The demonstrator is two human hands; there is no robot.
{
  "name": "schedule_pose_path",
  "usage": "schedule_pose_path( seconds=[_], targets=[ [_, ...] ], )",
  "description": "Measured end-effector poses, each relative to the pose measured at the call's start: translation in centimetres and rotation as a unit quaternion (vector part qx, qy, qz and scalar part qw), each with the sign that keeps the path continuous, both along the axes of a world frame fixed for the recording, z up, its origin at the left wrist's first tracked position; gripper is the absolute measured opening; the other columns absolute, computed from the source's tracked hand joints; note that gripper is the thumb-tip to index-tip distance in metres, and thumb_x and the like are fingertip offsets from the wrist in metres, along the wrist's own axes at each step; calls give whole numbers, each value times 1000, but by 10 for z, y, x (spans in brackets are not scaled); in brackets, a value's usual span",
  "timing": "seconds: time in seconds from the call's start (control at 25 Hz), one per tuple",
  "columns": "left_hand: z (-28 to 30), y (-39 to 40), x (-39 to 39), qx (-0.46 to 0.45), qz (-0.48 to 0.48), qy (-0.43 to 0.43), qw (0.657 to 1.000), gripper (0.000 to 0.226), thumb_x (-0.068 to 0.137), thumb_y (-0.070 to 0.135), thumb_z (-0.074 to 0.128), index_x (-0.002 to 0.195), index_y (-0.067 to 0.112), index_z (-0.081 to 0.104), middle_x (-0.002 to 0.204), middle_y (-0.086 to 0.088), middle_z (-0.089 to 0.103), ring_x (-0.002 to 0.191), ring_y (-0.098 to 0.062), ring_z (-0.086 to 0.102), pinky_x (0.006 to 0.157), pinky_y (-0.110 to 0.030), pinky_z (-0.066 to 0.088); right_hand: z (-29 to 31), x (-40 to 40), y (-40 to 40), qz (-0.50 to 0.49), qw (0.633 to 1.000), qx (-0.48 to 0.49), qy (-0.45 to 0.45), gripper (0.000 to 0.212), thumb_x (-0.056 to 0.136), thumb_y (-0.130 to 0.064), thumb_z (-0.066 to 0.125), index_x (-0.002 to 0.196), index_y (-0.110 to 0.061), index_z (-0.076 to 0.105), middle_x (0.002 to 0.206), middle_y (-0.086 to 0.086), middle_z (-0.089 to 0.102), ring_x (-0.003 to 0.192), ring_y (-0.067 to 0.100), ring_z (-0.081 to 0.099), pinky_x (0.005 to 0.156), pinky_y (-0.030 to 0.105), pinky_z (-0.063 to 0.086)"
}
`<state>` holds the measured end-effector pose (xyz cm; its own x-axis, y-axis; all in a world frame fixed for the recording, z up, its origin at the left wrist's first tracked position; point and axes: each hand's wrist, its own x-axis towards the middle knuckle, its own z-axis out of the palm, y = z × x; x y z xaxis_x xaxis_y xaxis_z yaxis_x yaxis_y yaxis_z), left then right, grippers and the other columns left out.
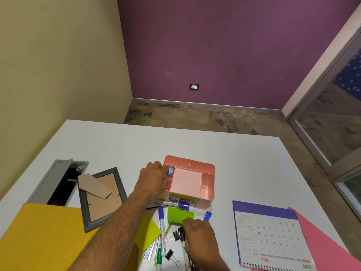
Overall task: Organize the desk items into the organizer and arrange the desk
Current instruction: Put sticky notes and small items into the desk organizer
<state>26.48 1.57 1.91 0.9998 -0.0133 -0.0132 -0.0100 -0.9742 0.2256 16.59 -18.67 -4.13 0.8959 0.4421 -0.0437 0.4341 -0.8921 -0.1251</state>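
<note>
L hand (154, 178) pinches a blue-capped item (169, 171) over the organizer's (208, 174) left slot. It looks like a marker, but we can't tell. R hand (197, 234) curls on the black clips (178, 234) w/ markers (161, 223) loose on the bench (244, 163).

We should drop the item straight down, cap up, clear of the divider, w/o nudging the organizer. Then we lift the clips as one bunch to a side slot and avoid dragging the green pad (179, 217).

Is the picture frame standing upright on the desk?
No, the grey picture frame lies flat, back side up, on the white desk.
</note>
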Motion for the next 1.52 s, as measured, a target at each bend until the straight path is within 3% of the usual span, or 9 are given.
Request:
schedule_pose_path(
  seconds=[0.2,0.32,0.6,0.68,0.84,0.96,1.08,1.36,1.52],
  targets=[
    [10,7,-27,-228,-116,-34,966,47,76,12,44,113,23,71,114,4,66,105,-16,54,94,-32,43,21,7,-9,-144,952,261,-62,20,86,-18,54,95,-23,71,82,-11,71,66,12,64,58,22,48],
    [25,3,-37,-345,-118,-53,929,37,72,17,54,101,20,77,99,9,70,90,-4,62,79,-15,47,41,16,2,-211,899,383,-19,22,97,-13,52,105,-23,70,91,-11,70,80,7,64,65,14,49],
    [46,17,-27,-330,-122,-114,929,15,77,8,70,88,14,78,76,22,64,67,4,60,63,-10,46,57,21,22,-271,798,527,112,20,94,-19,62,110,-31,64,99,-11,69,90,6,67,75,18,58],
    [52,26,-17,-307,-118,-141,934,15,78,7,71,90,13,78,78,16,66,67,4,60,63,-11,47,49,14,27,-276,807,501,148,21,88,-26,69,103,-38,61,98,-13,69,86,6,67,75,26,59],
    [64,36,11,-224,-73,-221,946,19,79,3,75,96,11,77,90,-1,75,75,-7,63,68,-20,55,27,-5,44,-144,927,270,216,33,77,-53,67,104,-34,62,99,-14,61,89,2,57,80,24,48],
    [64,33,32,-165,-53,-240,955,23,78,3,75,100,10,77,94,-5,75,80,-20,68,76,-26,55,18,-5,63,-88,940,147,296,62,71,-63,62,123,-30,54,119,-6,58,110,16,55,89,33,44],
    [58,23,45,-123,-51,-204,970,27,80,6,73,106,13,76,99,-3,72,88,-22,67,80,-29,55,9,1,74,-95,938,99,320,62,73,-58,63,124,-24,51,124,-1,56,115,21,54,92,35,44],
    [30,10,59,-59,-35,-1,998,26,71,15,79,96,21,75,98,3,69,89,-20,65,78,-38,57,2,-3,78,-172,918,212,287,29,72,-48,65,94,-29,59,91,-12,53,89,10,55,78,25,42],
    [20,2,47,-94,-10,7,996,31,79,15,74,107,27,70,103,2,73,92,-21,66,82,-36,57,-5,-8,75,-261,835,407,262,12,63,-35,78,65,-32,66,59,-11,57,58,2,55,64,18,48]
  ],
)
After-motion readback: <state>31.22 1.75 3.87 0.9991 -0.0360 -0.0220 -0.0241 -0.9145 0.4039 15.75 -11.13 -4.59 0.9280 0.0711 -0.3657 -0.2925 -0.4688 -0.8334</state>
